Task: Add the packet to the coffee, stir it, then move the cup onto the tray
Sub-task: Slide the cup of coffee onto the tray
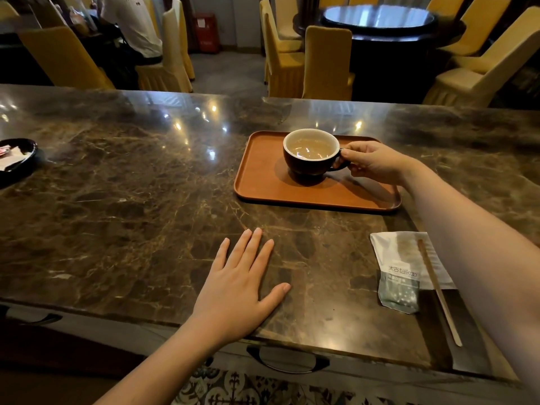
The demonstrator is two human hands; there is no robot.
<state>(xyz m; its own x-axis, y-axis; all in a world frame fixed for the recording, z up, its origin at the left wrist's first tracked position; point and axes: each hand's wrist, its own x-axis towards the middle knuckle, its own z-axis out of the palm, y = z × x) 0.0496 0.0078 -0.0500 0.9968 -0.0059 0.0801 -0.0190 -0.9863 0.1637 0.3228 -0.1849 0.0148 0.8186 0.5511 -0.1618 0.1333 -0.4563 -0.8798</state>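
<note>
A dark cup [309, 160] with a white inside holds light brown coffee and stands upright on the orange-brown tray [263, 182]. My right hand [375, 162] grips the cup's handle on its right side. On the marble counter my left hand [239, 285] lies flat with its fingers spread, holding nothing. Near the front right lies a pale packet [399, 276] with printed text, flat and crumpled. A wooden stir stick [438, 290] rests beside it, partly on a white napkin [438, 267].
A black dish [17, 159] with packets sits at the counter's far left. The counter's front edge [175, 323] has drawer handles below it. Beyond the counter stand yellow-covered chairs [327, 62], a dark round table [380, 21] and a seated person [134, 27].
</note>
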